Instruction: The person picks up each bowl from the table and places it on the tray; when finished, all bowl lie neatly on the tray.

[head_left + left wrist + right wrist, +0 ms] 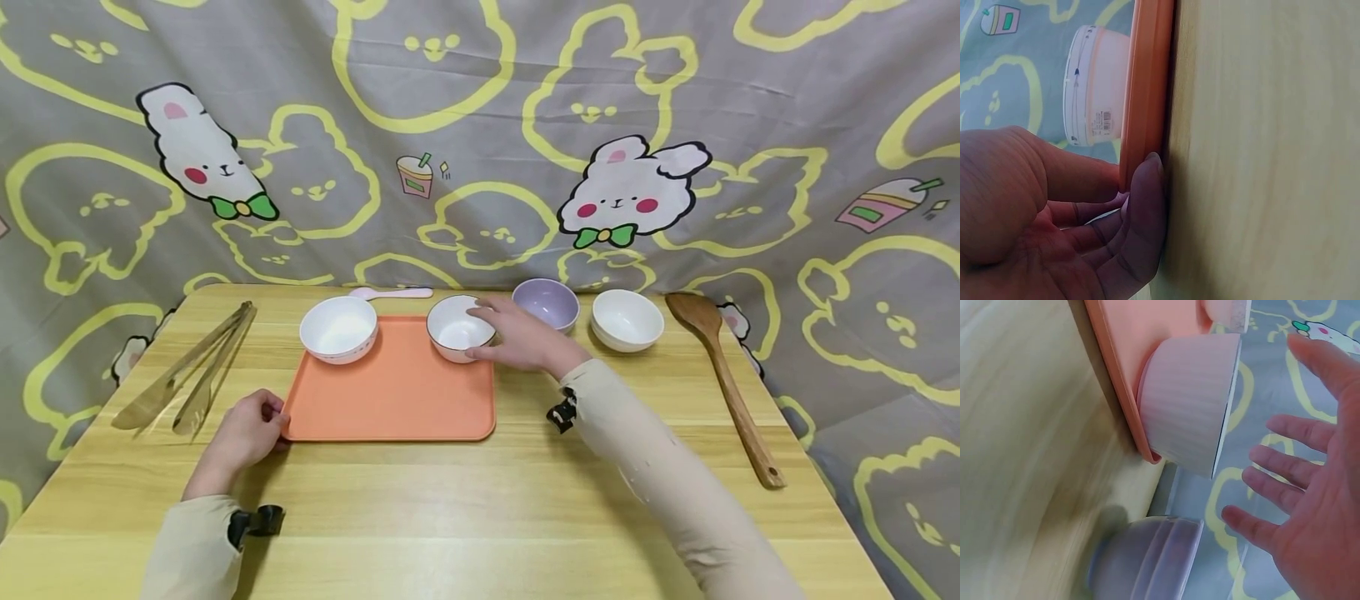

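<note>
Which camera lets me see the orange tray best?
The head view, because it looks down on most of the orange tray; a white bowl and a dark-rimmed bowl cover bits of it. The left wrist view shows just its edge, pinched by the left hand. The right wrist view shows only part.

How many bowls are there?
4: the patterned bowl and dark-rimmed bowl on the orange tray, and the purple bowl and plain white bowl right of it.

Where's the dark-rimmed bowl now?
In the head view, the dark-rimmed bowl sits on the far right corner of the orange tray, beside the right hand, left of the purple bowl.
</note>
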A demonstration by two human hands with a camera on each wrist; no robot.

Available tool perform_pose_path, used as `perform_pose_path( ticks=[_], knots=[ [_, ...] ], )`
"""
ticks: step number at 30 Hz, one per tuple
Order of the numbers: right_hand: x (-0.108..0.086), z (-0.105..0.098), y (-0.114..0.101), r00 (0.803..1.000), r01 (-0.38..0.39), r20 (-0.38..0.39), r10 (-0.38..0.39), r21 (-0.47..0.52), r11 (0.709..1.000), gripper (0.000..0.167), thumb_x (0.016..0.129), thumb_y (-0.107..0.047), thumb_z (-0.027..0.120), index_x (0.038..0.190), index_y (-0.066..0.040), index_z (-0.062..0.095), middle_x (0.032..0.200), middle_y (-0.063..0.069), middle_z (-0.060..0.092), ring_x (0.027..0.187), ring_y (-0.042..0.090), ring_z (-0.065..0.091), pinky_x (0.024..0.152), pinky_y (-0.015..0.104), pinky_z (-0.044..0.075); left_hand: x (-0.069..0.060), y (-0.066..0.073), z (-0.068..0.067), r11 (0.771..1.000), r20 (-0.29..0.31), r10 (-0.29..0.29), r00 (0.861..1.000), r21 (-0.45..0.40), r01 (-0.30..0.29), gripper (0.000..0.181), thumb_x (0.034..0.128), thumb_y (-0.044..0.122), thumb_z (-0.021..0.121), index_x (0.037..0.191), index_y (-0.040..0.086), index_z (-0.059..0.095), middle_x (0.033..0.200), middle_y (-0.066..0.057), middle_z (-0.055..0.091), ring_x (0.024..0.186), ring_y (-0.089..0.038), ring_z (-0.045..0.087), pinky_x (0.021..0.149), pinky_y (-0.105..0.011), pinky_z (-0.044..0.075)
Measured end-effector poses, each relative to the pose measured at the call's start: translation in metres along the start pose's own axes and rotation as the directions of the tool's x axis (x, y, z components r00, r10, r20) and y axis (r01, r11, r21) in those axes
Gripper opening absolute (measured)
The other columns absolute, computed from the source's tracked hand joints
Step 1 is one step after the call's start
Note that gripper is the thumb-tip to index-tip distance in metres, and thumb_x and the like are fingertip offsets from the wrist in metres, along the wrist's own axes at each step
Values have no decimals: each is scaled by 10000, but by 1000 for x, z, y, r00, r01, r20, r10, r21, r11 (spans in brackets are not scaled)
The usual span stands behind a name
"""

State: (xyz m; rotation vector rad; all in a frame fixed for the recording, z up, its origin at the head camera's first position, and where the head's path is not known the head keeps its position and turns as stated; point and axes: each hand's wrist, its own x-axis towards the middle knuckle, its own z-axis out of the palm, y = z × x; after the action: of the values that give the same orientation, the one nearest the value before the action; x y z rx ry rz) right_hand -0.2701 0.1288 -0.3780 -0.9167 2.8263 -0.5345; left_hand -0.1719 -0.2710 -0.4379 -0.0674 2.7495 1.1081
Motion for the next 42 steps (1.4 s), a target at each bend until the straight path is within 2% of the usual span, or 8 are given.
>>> perform_pose_path(
  ticks=[12, 19, 26, 34, 42],
  knots=[
    [-27, 6, 4, 998, 45, -49, -44, 19, 999, 654, 919, -378, 692, 1440, -47, 474, 1486, 182, 385, 1385, 318, 324, 1147, 428, 252, -1, 0, 0, 1000, 6, -7, 1000, 2, 7, 111, 972, -8, 495, 1029, -103, 483, 817, -164, 564, 631, -216, 663, 538, -328, 551],
    [-42, 8, 8, 995, 56, -79, -53, 30, 998, 592, 910, -329, 714, 1408, -71, 521, 1470, 141, 415, 1372, 310, 343, 1133, 451, 280, 0, 0, -1, 1000, 18, -6, 1000, -6, 6, 111, 973, -8, 496, 1028, -103, 480, 818, -163, 565, 635, -216, 659, 544, -331, 552],
    [-53, 11, 14, 989, 57, -142, -45, 77, 995, 479, 929, -295, 695, 1338, -72, 586, 1362, 86, 507, 1307, 254, 419, 1111, 422, 316, 2, -1, -3, 1000, 34, -1, 999, 6, 0, 112, 972, -1, 502, 1022, -99, 477, 819, -159, 569, 629, -210, 656, 545, -324, 551],
    [-68, 13, 21, 996, 0, -87, 8, 91, 996, 469, 921, -282, 706, 1323, -69, 593, 1306, 74, 546, 1224, 248, 511, 1057, 433, 391, 2, 1, -3, 1000, 35, -4, 999, 13, 3, 114, 973, 2, 501, 1020, -99, 476, 814, -158, 565, 634, -207, 654, 546, -325, 547],
    [-82, 18, 29, 999, -19, -50, 22, 70, 997, 469, 913, -293, 711, 1310, -69, 602, 1266, 71, 571, 1168, 270, 553, 1021, 448, 429, 1, 1, -3, 1000, 38, -16, 999, 5, 16, 114, 975, -8, 498, 1025, -108, 476, 817, -163, 562, 637, -205, 646, 553, -333, 552]
  ],
)
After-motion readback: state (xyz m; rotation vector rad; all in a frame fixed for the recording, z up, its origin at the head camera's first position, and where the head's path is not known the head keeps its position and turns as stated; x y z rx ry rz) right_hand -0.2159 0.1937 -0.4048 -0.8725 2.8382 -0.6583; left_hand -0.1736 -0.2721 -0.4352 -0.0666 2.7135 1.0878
